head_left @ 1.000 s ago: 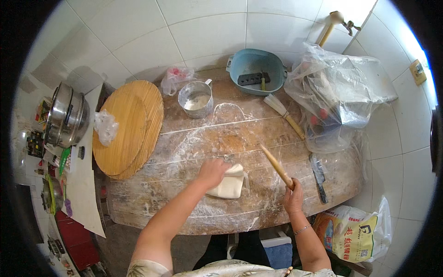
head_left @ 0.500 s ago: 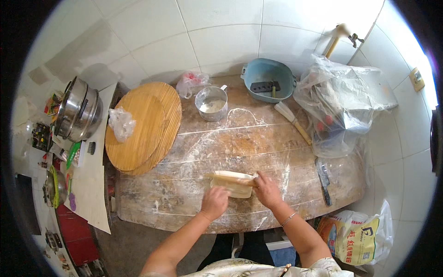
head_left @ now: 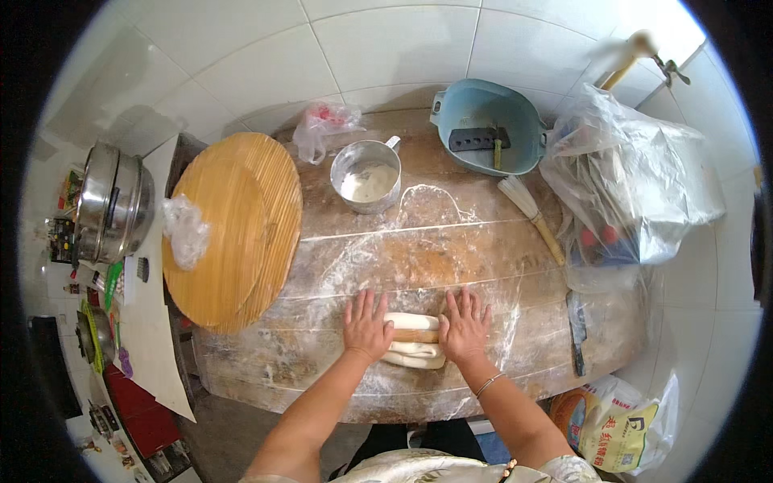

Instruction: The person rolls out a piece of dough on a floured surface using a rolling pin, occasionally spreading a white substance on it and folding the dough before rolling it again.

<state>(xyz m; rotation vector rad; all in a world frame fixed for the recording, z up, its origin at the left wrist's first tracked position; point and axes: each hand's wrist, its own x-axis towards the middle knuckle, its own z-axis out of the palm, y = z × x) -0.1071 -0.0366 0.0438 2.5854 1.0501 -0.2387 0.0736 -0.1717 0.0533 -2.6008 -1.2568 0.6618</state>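
Note:
A folded slab of pale dough [head_left: 412, 321] lies on the floured wooden table, and its layered near edge bulges toward me. Across it rests a wooden rolling pin [head_left: 417, 335], pressed into the middle. My left hand [head_left: 368, 328] lies over the pin's left end with its fingers stretched forward. Over the right end, my right hand [head_left: 465, 328] is likewise flat, its fingers spread; a bracelet circles that wrist. Both palms cover the pin's ends.
The wooden table [head_left: 322, 362] holds a metal flour cup [head_left: 366, 177], a brush [head_left: 533, 219], a cleaver [head_left: 577, 332] and a blue-grey basin [head_left: 489, 121]. Round wooden boards [head_left: 233, 233] stand left. Plastic covers a box [head_left: 636, 177] at right; below is a flour bag [head_left: 616, 423].
My hands have gone from gripping the pin's ends to lying flat on them. The pin, blurred before, now presses into the dough, which bulges on both sides. The view has shifted slightly.

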